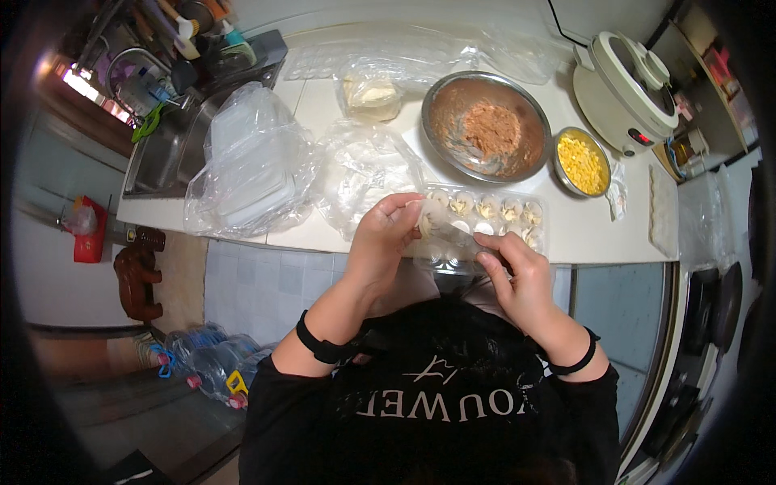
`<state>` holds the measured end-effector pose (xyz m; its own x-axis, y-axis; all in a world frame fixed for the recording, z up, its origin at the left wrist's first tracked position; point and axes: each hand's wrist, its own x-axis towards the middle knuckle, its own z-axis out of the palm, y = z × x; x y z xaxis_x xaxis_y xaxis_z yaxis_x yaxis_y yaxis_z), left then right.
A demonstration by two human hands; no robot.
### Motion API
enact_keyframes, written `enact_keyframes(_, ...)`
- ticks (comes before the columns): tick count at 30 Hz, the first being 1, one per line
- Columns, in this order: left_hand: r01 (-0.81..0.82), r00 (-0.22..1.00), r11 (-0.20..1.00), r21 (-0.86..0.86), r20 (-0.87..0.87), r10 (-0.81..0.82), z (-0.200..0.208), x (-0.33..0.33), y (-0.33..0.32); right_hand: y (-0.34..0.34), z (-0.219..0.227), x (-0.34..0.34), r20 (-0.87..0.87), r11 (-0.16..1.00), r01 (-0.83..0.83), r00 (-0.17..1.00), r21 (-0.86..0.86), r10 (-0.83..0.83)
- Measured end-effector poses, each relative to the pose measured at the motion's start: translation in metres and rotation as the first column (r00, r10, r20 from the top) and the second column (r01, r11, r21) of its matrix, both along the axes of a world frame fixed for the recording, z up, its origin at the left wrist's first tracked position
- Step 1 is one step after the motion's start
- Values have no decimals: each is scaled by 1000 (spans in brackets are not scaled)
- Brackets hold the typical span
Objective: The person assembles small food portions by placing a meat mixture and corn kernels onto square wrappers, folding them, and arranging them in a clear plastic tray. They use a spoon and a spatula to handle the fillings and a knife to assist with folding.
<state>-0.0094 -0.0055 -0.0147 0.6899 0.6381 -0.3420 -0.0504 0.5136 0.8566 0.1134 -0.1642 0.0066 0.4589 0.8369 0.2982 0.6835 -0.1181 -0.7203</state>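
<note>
The left hand (386,225) pinches a thin, whitish dough wrapper (431,215) above a clear plastic tray (430,260); the right hand (517,271) grips a flat, grey, metal-looking spreader (459,235), which should probably press gently.

Glossy clear plastic tray (435,251)

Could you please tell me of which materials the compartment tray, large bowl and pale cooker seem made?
Compartment tray: probably clear, glossy plastic; see-through with moulded cups. Large bowl: likely stainless steel; shiny grey rim. Pale cooker: perhaps smooth plastic, from its rounded, even body; painted metal is possible.
</note>
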Motion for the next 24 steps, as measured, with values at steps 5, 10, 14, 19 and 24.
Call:
enact_keyframes(5,-26,999,987,156,23,22,-11,3,0,-9,-1,5,118,999,15,993,-44,-10)
enact_keyframes(10,59,980,817,574,-188,62,-23,11,-9,-13,-3,12,196,995,49,980,-82,-32)
enact_keyframes(14,157,984,750,642,-170,-60,-23,27,-14,-29,-1,24,200,985,101,977,-138,-72)
enact_keyframes(19,393,919,663,637,-283,-274,-24,57,-16,-50,0,41,270,958,180,956,-222,-117)
enact_keyframes(24,499,866,459,735,-410,-286,-30,65,-24,-61,-6,45,352,929,192,933,-315,-74)
